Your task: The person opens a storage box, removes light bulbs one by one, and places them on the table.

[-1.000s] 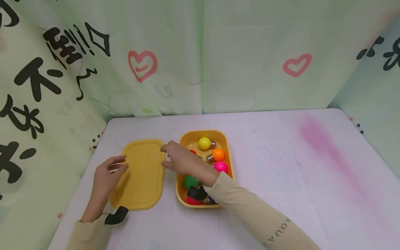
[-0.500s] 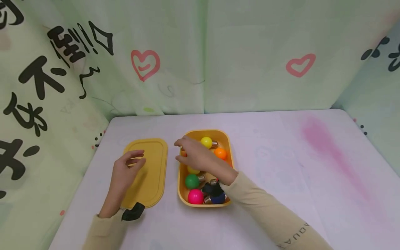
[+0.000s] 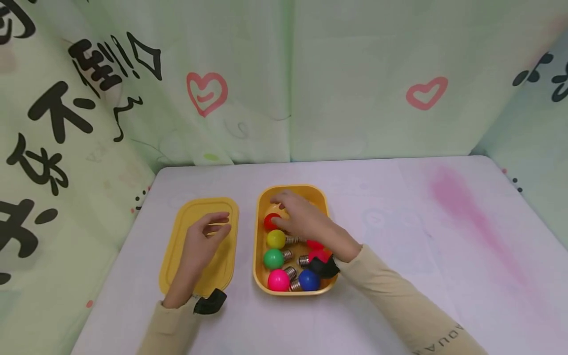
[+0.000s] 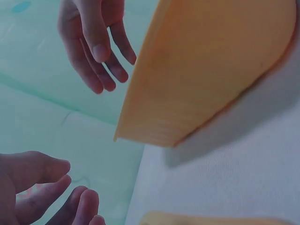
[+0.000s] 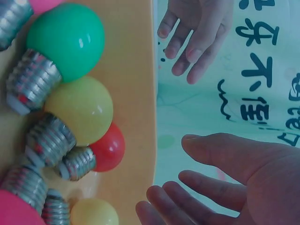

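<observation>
A yellow tray (image 3: 256, 246) holds several coloured light bulbs with metal screw bases. Over its far left part hovers my right hand (image 3: 301, 214), fingers loosely bent and nothing in them, as the right wrist view also shows. Beneath and beside that hand are a red bulb (image 3: 271, 221), a yellow bulb (image 3: 276, 239) and a green bulb (image 3: 273, 259). Nearer me lie a pink bulb (image 3: 278, 280) and a blue bulb (image 3: 309, 280). My left hand (image 3: 203, 246), relaxed and bare, is held above the flat yellow lid (image 3: 177, 246) left of the tray.
Tray and lid rest on a white-covered table (image 3: 399, 246) with a pink stain (image 3: 461, 212) on the right. A pale green curtain (image 3: 346, 79) printed with hearts and black characters surrounds the table's back and sides.
My right hand has moved right, from the lid's edge to over the tray. The left hand has shifted right across the lid. Bulbs at the tray's left side have come into sight.
</observation>
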Motion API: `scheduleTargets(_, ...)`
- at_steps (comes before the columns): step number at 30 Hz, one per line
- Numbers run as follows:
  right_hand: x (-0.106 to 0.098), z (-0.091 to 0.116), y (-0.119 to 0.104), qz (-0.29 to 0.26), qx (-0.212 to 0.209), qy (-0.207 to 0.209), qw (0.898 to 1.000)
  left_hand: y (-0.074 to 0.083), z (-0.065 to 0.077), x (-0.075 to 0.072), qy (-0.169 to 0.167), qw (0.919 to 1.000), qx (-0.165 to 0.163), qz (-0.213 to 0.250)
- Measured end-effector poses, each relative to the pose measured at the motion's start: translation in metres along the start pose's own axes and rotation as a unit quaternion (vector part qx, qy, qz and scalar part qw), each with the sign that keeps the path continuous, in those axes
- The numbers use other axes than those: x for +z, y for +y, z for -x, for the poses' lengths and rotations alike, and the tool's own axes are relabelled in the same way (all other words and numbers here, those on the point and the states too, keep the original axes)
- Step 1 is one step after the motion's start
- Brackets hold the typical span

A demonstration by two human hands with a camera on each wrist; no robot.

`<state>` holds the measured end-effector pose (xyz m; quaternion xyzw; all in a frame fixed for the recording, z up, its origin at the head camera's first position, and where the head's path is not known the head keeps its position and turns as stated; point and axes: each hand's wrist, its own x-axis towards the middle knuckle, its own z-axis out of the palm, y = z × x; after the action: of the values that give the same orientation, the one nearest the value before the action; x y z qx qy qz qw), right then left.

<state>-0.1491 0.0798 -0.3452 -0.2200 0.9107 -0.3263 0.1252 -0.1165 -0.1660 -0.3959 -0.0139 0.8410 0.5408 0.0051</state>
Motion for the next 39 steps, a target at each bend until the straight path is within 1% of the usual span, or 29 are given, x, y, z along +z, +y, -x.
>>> scheduleTargets(5, -0.005, 0.002, 0.013, -0.011, 0.002, 0.008, 1.000, 0.007, -0.001, 0.013, -0.007, 0.9999, 0.000, 0.016)
scheduleTargets(7, -0.007, 0.003, 0.017, -0.015, 0.010, 0.009, 1.000, 0.009, -0.002, 0.017, -0.010, 0.9998, -0.004, 0.018)
scheduleTargets(12, -0.009, 0.002, 0.024, -0.005, 0.023, 0.010, 1.000, 0.014, -0.002, 0.029, -0.020, 0.9995, -0.016, 0.020)
scheduleTargets(17, -0.011, 0.000, 0.030, 0.006, 0.030, 0.013, 0.999, 0.018, -0.002, 0.040, -0.020, 0.9995, -0.017, 0.021)
scheduleTargets(20, -0.012, -0.001, 0.034, 0.010, 0.038, 0.015, 0.999, 0.020, -0.002, 0.046, -0.019, 0.9994, -0.023, 0.018)
scheduleTargets(27, -0.012, -0.005, 0.037, 0.015, 0.056, 0.015, 0.998, 0.023, -0.002, 0.052, -0.010, 0.9988, -0.043, 0.019)
scheduleTargets(32, -0.012, -0.009, 0.039, 0.018, 0.064, 0.013, 0.998, 0.020, -0.001, 0.054, -0.012, 0.9984, -0.051, 0.022)
scheduleTargets(39, -0.013, -0.014, 0.043, 0.024, 0.069, 0.004, 0.997, 0.016, -0.001, 0.056, -0.019, 0.9968, -0.070, 0.033)
